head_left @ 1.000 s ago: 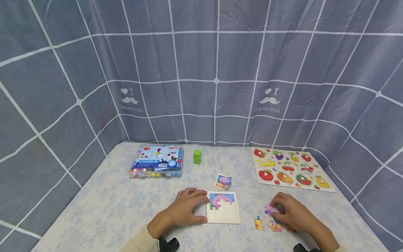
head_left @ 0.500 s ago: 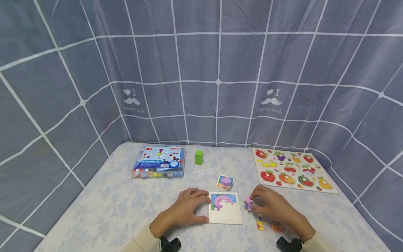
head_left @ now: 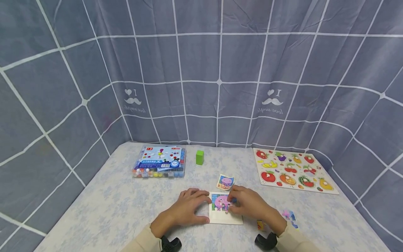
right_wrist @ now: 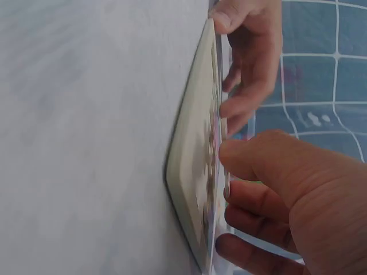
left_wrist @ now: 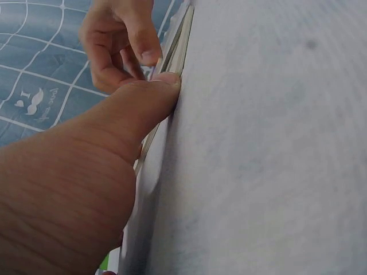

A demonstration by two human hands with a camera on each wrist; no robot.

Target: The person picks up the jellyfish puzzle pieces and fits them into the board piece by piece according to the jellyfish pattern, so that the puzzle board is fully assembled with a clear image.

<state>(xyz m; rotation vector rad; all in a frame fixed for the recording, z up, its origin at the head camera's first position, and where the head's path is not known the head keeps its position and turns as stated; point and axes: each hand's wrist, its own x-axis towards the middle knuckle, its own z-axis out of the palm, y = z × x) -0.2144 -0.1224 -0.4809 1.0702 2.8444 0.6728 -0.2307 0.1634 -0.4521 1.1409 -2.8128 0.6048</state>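
Observation:
A square jigsaw tray [head_left: 220, 218] with a pale wooden border lies on the table, a pink cartoon picture partly laid in its upper half. My left hand [head_left: 189, 208] rests at its left side, thumb near the lower corner and index finger higher along the same edge. Over the tray's right side, my right hand [head_left: 248, 203] pinches a pink puzzle piece [head_left: 227, 207] between thumb and fingers, low over the picture. In the right wrist view, the right thumb and fingertips are right at the tray's surface, partly hiding the piece.
Pink-and-blue puzzle pieces [head_left: 289, 214] and a yellow piece [head_left: 260, 225] lie to the right, partly behind the right arm. Behind the tray is a small picture card [head_left: 225, 182]. Farther back are a green block [head_left: 199, 157], a plastic kit box [head_left: 159, 161] and a fruit board [head_left: 296, 171].
My right hand has picked up a pink puzzle piece from the loose pieces and carried it left to the tray. The left hand has stayed at the tray's left edge.

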